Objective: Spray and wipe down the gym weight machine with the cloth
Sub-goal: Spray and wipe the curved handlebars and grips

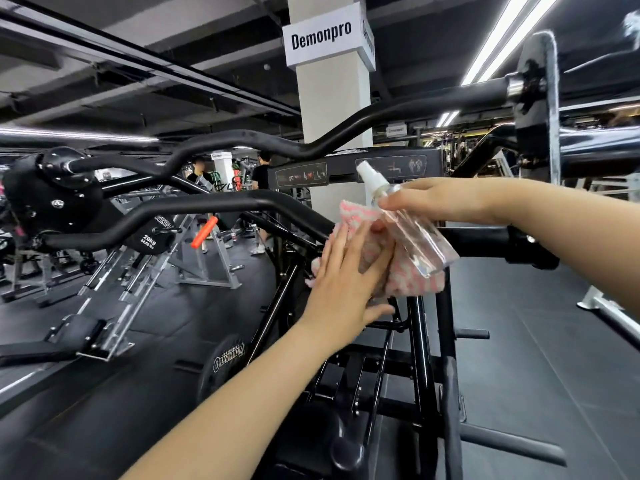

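Wiping a black gym weight machine (346, 209), seen from head height inside a dim gym. Pressing a pink-and-white cloth (408, 271) against the machine's horizontal bar with the left hand (341, 285), fingers (337, 247) lying straight and flat over the fabric, thumb spread low. Holding a clear spray bottle (408, 223) in the right hand (436, 199), fingers curling round its neck just under the white nozzle, bottle tilting down so its base is touching the cloth. Nozzle pointing up and left, away from the bar.

Judging the step: rubbing the bar's bend where it is meeting the frame upright. Doing it well likely meaning keeping the palm spread so the cloth is wrapping the tube's curve, sliding along its length rather than dabbing, and lifting the bottle clear so it is not snagging the fabric. Folding loose corners under also helping, since the lower edge is hanging free near the frame.

Standing beyond: a pillar sign (322, 36) reading "Demonpro", a 20kg plate (149, 237), and an orange handle (204, 232).
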A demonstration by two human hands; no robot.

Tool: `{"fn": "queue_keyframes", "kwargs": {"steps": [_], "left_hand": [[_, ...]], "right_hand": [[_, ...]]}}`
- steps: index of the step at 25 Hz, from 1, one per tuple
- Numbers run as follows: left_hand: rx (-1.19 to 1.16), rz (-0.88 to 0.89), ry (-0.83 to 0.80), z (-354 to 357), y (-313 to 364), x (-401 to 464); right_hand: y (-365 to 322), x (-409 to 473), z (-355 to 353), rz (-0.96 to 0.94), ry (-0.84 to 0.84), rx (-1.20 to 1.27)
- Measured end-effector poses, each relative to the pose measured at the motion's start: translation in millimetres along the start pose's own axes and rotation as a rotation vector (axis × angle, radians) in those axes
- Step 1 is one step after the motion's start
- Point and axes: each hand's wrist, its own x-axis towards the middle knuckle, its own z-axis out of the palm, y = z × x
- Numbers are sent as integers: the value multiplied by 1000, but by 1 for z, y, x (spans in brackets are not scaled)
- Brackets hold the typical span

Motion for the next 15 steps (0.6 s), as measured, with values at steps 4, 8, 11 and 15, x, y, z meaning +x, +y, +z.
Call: {"fn": "queue_keyframes", "kwargs": {"steps": [4, 8, 11, 15], "left_hand": [[-99, -253, 157, -2, 12, -33], [-885, -831, -92, -14, 36, -14], [-1700, -966, 37, -13, 40, 11], [-1856, -1076, 453, -11, 34, 45]], "right_hand": [[-5, 0, 1, 13, 9, 4], [-9, 0, 3, 19, -43, -8], [-9, 4, 4, 13, -95, 0], [-8, 10, 6, 5, -112, 96]]}}
